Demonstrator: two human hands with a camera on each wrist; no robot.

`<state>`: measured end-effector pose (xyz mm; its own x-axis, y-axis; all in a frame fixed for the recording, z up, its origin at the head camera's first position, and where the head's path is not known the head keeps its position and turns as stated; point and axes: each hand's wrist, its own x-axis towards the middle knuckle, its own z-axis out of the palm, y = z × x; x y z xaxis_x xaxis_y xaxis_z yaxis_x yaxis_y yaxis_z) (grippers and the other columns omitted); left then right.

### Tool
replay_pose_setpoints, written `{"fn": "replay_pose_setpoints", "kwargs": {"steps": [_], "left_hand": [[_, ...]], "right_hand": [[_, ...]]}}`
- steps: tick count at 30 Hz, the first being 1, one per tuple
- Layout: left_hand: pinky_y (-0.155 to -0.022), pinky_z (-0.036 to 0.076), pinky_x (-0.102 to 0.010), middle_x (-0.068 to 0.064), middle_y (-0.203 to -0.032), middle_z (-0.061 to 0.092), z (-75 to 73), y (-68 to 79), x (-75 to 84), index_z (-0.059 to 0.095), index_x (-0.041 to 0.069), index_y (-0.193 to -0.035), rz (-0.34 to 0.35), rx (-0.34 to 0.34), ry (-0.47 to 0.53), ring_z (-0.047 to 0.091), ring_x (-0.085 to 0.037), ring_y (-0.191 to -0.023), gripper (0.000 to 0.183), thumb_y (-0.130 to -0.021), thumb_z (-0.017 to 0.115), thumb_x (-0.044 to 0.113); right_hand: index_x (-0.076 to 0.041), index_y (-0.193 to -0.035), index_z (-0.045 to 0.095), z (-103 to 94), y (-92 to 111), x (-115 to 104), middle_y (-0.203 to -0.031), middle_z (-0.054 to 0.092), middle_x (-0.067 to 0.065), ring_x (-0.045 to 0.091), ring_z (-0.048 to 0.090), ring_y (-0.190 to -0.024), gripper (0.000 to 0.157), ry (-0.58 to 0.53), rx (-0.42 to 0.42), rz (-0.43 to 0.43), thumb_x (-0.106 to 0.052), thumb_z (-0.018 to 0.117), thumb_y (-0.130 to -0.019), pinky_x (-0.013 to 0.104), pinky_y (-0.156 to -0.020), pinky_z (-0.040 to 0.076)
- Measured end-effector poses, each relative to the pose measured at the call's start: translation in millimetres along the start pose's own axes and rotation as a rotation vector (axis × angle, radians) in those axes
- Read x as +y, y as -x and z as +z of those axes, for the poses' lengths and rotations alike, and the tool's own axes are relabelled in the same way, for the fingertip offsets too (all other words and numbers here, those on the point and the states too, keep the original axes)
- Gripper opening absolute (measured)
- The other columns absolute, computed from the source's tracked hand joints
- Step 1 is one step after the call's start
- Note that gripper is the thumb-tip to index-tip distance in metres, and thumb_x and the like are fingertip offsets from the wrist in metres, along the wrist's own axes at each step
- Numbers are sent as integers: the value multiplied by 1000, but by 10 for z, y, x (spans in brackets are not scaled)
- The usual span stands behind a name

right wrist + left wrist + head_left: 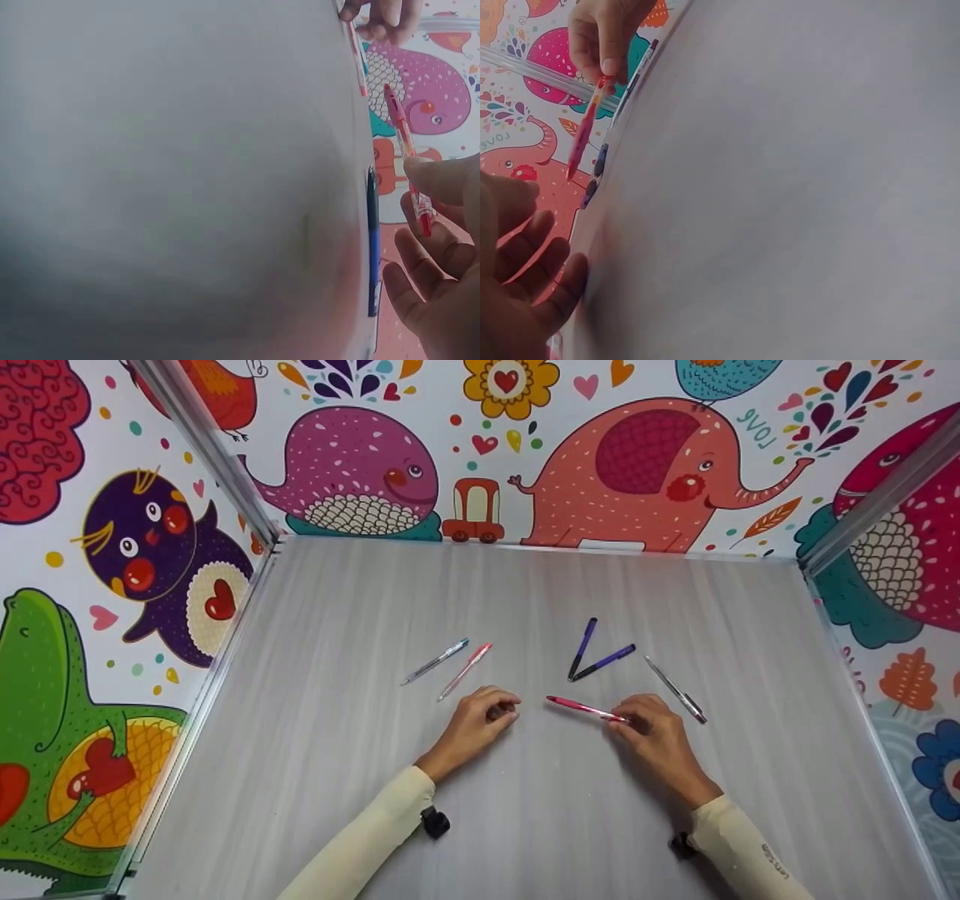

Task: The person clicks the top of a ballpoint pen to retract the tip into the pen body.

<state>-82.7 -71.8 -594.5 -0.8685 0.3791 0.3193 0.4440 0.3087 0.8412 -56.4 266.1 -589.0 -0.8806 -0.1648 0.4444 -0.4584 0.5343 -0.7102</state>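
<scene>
In the head view my right hand [658, 735] pinches a red pen [581, 706] near one end, its other end pointing left toward my left hand. The right wrist view shows the thumb and fingers on the pen's clear lower barrel [409, 142]. My left hand [474, 725] holds nothing, its fingers loosely bent, a short way left of the pen's tip. Just beyond the left hand lie a clear pen with a pink end [466, 669] and a clear pen with a blue end [436, 660], side by side on the table.
Beyond the right hand two dark blue pens [583, 649] meet in a V on the grey table [360, 607]. A silver-and-dark pen [676, 690] lies right of them. Cartoon-printed walls [360, 472] with metal-coloured frame strips [210, 450] border the table at the back and sides.
</scene>
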Motion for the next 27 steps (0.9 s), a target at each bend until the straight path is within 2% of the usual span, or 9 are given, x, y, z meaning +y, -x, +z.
{"fn": "replay_pose_setpoints", "kwargs": {"steps": [6,11,16,21,27], "left_hand": [[-81,62,-38,-11,-105,77,-81,37,-32,78,-5,-116,1,41,15,71,-23,-94,16,-100,79,0],[-82,62,-37,-11,-106,76,-130,53,-49,78,-4,-117,-27,56,19,70,-20,-95,16,-102,77,2],[-84,62,-42,-9,-107,76,-161,51,-52,78,-4,-117,-43,83,3,70,-20,-96,16,-103,77,3],[-87,61,-45,-8,-108,76,-180,40,-56,78,-3,-117,-36,141,17,72,-24,-98,16,-102,78,3],[-92,59,-47,-15,-112,76,-203,35,-94,78,-4,-116,3,227,13,70,-26,-106,18,-100,81,4]], "right_hand": [[-1,-96,82,-58,49,64,-96,76,5,20,63,-99,27,35,33,65,15,93,-77,7,-86,46],[-3,-99,83,-136,90,112,-102,74,7,14,60,-102,26,61,39,146,12,93,-79,8,-84,45],[-5,-101,84,-215,122,158,-106,73,6,10,57,-104,24,66,40,217,10,91,-83,7,-83,46],[-5,-102,83,-262,160,213,-108,73,7,9,55,-109,23,88,45,219,9,91,-85,6,-86,45],[-5,-100,83,-303,208,271,-106,74,7,8,54,-112,22,90,67,218,9,90,-84,6,-87,43]]}}
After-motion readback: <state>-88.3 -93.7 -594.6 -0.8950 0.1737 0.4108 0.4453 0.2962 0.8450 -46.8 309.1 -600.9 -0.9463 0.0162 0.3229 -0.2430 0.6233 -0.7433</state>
